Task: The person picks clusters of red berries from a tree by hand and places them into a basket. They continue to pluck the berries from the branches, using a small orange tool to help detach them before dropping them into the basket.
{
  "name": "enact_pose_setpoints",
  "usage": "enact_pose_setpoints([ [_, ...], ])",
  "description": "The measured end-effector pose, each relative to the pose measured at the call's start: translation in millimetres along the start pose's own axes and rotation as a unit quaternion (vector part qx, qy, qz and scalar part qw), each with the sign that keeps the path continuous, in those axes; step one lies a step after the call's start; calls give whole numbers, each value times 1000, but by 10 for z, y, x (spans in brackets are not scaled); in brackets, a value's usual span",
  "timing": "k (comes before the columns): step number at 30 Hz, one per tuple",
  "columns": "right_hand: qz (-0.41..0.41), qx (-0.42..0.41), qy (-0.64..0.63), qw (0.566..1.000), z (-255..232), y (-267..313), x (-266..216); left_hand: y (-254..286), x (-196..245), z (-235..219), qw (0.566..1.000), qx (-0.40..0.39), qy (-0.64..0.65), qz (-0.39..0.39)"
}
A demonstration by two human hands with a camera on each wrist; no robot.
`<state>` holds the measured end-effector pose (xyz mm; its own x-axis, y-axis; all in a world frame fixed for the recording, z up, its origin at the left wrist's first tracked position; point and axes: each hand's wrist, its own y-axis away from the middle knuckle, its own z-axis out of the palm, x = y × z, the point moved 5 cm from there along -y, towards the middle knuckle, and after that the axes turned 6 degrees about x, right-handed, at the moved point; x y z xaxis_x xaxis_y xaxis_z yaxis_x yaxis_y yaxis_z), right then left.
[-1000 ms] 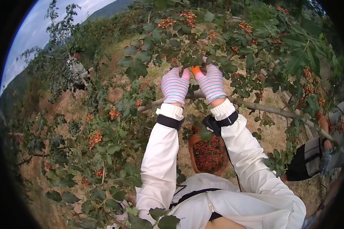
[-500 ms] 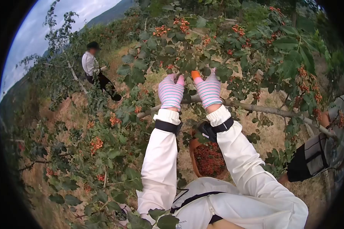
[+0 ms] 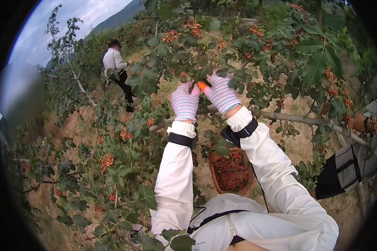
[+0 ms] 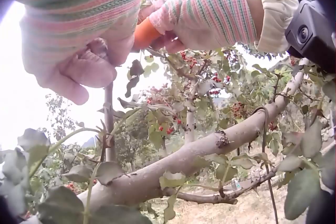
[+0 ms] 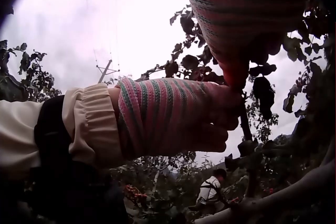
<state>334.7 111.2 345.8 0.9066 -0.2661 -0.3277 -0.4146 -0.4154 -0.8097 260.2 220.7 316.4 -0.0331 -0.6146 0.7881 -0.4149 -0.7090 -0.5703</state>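
Both hands wear pink-and-green striped fingerless gloves amid the foliage. The left hand [image 3: 185, 102] curls its fingers round a thin upright stem [image 4: 108, 113], seen below them in the left wrist view. Just beside it is the right hand [image 3: 222, 93], an orange cover [image 4: 146, 34] on its thumb. That thumb nearly meets the left hand at the stem's upper part; leaves and the hands hide whether the right fingers grip anything. Clusters of red berries [image 3: 193, 28] hang above the hands.
A thick branch [image 3: 289, 117] crosses below the hands. Beneath it hangs or stands a basket [image 3: 214, 178] of red berries. One person [image 3: 115, 60] stands at the back left; another's arm [image 3: 359, 122] and a grey-black bag [image 3: 338, 173] are at the right.
The right hand has tilted and shifted slightly left, its thumb closer to the left hand. The left hand has barely moved. The background person, bending before, stands more upright.
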Motion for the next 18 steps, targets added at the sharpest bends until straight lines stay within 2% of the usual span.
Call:
enact_pose_setpoints([
  [1,45,-31,-69,996,49,-5,31,-3,-15,2,1000,6,0,4],
  [2,46,-30,-69,996,59,-15,32,-7,-34,9,1000,6,0,4],
  [4,41,-62,-11,997,21,-32,-38,-3,-38,14,1000,3,-12,10],
  [8,13,-94,3,995,-23,6,-68,-24,-73,37,1000,-3,-16,15],
  [10,-37,-125,129,983,-62,-6,-175,-34,-69,50,1000,2,5,21],
  [11,-35,-125,129,983,40,12,-95,-29,-77,59,1000,0,5,21],
  [13,-44,-16,141,989,27,-23,-112,-6,38,13,998,-2,-49,28],
  [14,-21,-63,22,998,-3,0,-5,3,64,11,999,-5,-41,30],
  [18,-8,-50,58,997,-128,38,-24,56,164,-8,998,-29,-50,35],
])
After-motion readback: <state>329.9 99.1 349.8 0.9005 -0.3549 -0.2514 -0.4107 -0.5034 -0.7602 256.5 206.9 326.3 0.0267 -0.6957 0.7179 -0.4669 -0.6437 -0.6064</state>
